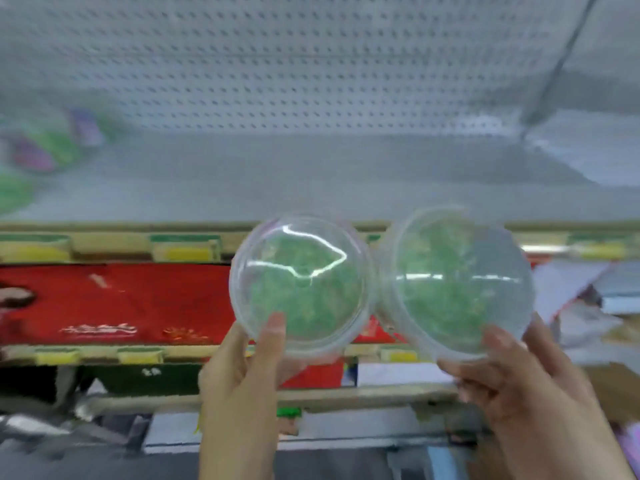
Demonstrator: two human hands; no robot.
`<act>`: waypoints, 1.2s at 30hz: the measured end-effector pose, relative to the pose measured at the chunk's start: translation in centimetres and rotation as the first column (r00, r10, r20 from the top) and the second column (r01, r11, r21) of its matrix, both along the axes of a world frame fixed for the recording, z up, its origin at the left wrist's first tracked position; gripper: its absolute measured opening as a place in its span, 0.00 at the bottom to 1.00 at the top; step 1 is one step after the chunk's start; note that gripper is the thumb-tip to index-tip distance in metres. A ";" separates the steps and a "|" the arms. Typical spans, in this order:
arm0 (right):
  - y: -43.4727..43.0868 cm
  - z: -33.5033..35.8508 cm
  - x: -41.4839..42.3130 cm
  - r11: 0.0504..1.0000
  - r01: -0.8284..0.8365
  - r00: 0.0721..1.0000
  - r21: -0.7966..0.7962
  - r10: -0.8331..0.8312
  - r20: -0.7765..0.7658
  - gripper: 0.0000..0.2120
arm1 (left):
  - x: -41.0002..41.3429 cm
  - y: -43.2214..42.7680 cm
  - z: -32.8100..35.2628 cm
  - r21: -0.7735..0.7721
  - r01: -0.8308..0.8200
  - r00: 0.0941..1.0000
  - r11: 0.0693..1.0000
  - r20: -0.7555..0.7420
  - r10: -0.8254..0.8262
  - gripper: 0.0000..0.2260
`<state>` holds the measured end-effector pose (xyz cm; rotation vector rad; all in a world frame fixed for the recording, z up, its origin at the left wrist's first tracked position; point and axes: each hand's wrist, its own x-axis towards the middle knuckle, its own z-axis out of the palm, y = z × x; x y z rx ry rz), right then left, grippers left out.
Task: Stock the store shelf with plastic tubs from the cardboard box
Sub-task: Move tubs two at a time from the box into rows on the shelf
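Left hand (242, 372) grips left tub (301, 285), clear, round, thumb on lid. Right hand (519, 382) grips right tub (457, 285). 2 tubs side by side before grey shelf (311, 181); blurred green goods (38, 150) far left; pegboard panel (277, 64) behind.

Whole view motion-blurred. Left grip (239, 372): fingers hidden behind left tub (301, 289), only thumb shows; forearm cut by bottom edge. Right grip (519, 386): fingertips smeared against right tub (457, 285), exact placement unclear; forearm cut by bottom edge. Green contents of both tubs too blurred to identify. Far-left green and purple items (41, 150) on shelf (311, 181) smeared, cut by left edge. Yellow price tags (187, 252) and print on red packaging (114, 299) unreadable.
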<state>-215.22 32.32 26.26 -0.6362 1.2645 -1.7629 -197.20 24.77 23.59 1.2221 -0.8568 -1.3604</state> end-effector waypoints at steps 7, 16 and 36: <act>-8.3 4.2 1.8 0.977 -0.155 0.985 -0.147 0.142 -0.097 0.19 | 1.6 -3.9 6.3 -0.193 -0.165 0.986 0.967 -0.001 0.168 0.07; -17.4 4.6 4.4 0.948 -0.314 0.943 -0.050 0.305 -0.132 0.33 | 5.2 -11.6 6.9 -0.158 -0.282 0.958 0.946 0.015 0.287 0.06; -28.2 2.5 15.6 0.980 0.164 0.856 0.116 -0.082 -0.511 0.48 | 20.3 -28.9 5.5 -0.310 0.015 0.844 0.950 0.514 0.155 0.17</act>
